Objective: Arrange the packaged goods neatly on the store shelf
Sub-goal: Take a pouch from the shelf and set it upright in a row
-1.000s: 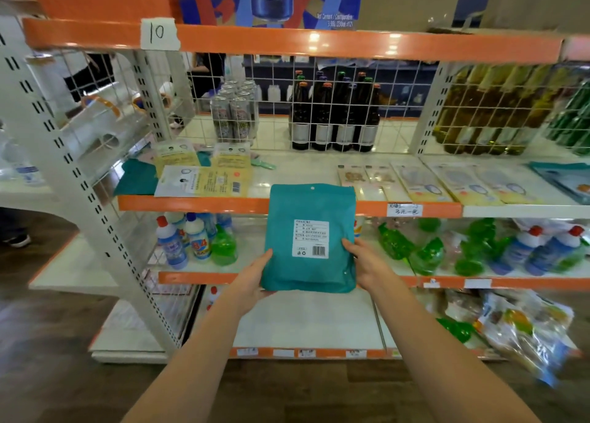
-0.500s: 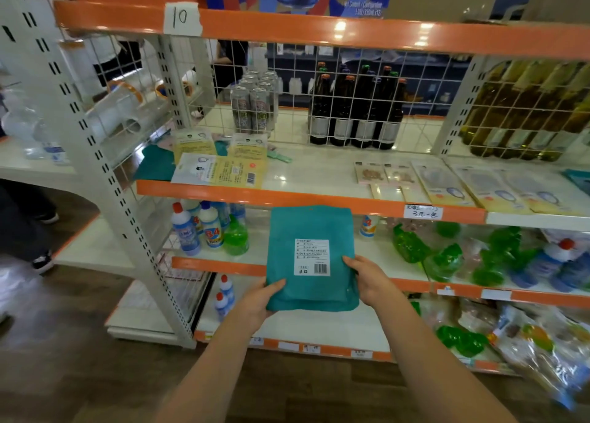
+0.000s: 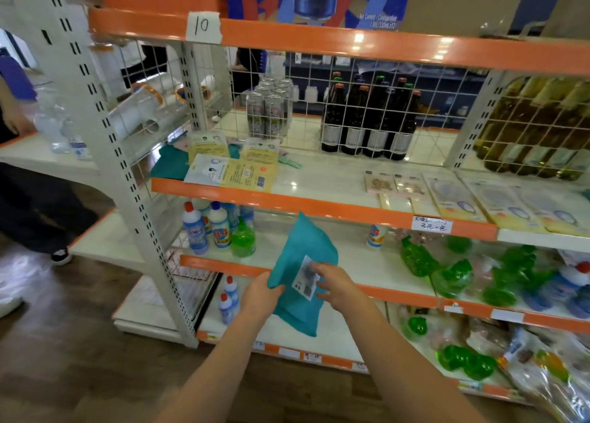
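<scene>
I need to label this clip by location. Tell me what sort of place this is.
Most likely a small shop or supermarket aisle: orange-edged shelving stocked with dark bottles, a handwritten price tag on the shelf edge, and cleaning bottles lined up below.

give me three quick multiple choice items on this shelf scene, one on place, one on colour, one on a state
1. Where are the dark bottles?
A. bottom shelf
B. shelf under the "10" tag
C. floor

2. What colour is the held packet?
A. teal
B. red
C. white

3. How is the packet held?
A. lying flat on a shelf
B. left hand only
C. tilted, in both hands

Answers: 1 B, they stand behind the wire grid below the tag. 2 A, teal with a white label. 3 C, left hand and right hand both grip it, a corner pointing up.
</scene>
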